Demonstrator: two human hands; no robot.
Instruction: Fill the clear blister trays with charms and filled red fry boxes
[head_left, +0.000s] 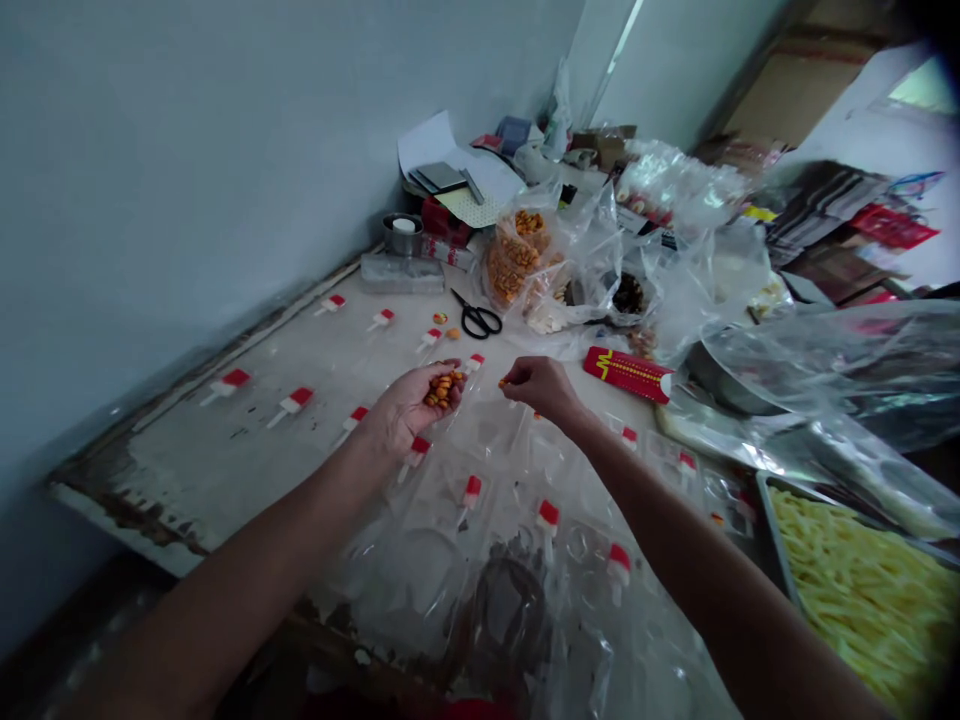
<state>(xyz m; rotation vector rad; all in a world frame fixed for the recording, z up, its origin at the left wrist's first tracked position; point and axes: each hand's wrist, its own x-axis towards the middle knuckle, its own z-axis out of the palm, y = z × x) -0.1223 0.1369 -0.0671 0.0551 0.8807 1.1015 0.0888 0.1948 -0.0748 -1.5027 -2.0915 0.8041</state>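
Note:
My left hand point(420, 398) is cupped, palm up, around a handful of small orange pieces with darker bands point(442, 390). To its right, my right hand point(544, 385) pinches a single small orange piece point(503, 382) between thumb and fingertips, just above the table. Under and around both hands lie clear plastic trays point(480, 430) with moulded hollows. Small red-and-white paddle-shaped pieces point(548, 515) sit in rows across them, several of them near my forearms. Beyond my left hand, a loose round orange piece point(452, 333) rests on the table.
Black-handled scissors point(480, 320) lie beyond my hands. Behind them stands a clear bag of orange pieces point(517, 260). A red carton with a yellow pattern point(626, 373) lies to the right. At the lower right is a metal tray point(780, 560) of pale yellow strips. A wall borders the left.

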